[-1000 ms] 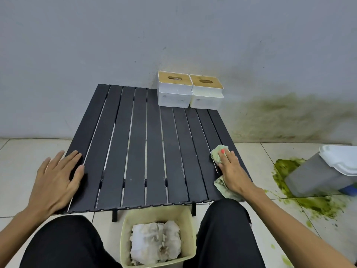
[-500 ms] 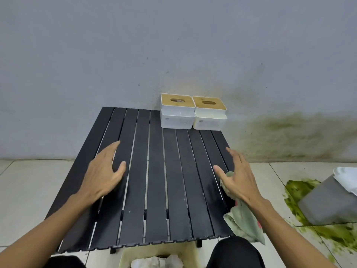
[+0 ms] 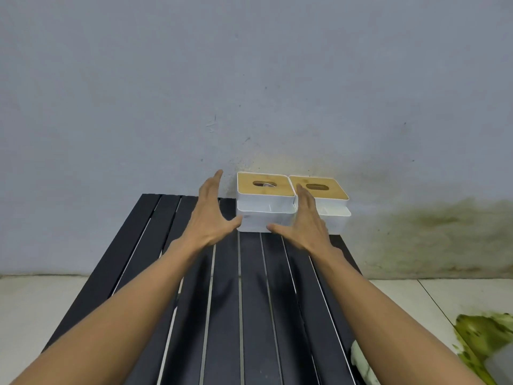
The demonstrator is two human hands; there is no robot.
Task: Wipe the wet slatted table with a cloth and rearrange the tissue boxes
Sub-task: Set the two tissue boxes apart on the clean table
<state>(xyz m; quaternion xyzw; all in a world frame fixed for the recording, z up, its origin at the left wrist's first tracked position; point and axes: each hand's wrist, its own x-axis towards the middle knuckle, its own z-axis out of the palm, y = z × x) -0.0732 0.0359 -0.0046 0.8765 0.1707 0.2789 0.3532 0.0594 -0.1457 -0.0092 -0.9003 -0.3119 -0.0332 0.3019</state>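
Two white tissue boxes with wooden lids stand side by side at the far edge of the black slatted table (image 3: 249,301), against the wall. My left hand (image 3: 211,215) is open just left of the left tissue box (image 3: 265,201), its thumb at the box's lower left corner. My right hand (image 3: 305,223) is open in front of the gap between the boxes, fingers laid over the left edge of the right tissue box (image 3: 330,201). Neither hand grips anything. The pale green cloth (image 3: 361,365) lies at the table's near right edge, partly hidden by my right forearm.
A grey wall (image 3: 249,79) rises directly behind the boxes, stained green-brown at the lower right. A green spill (image 3: 483,337) covers the tiled floor at the right, with a grey container's corner (image 3: 499,368) beside it.
Both hands have reached forward from the table's middle to the tissue boxes. My right hand let go of the cloth, which now lies at the near right edge. The view tilted up.
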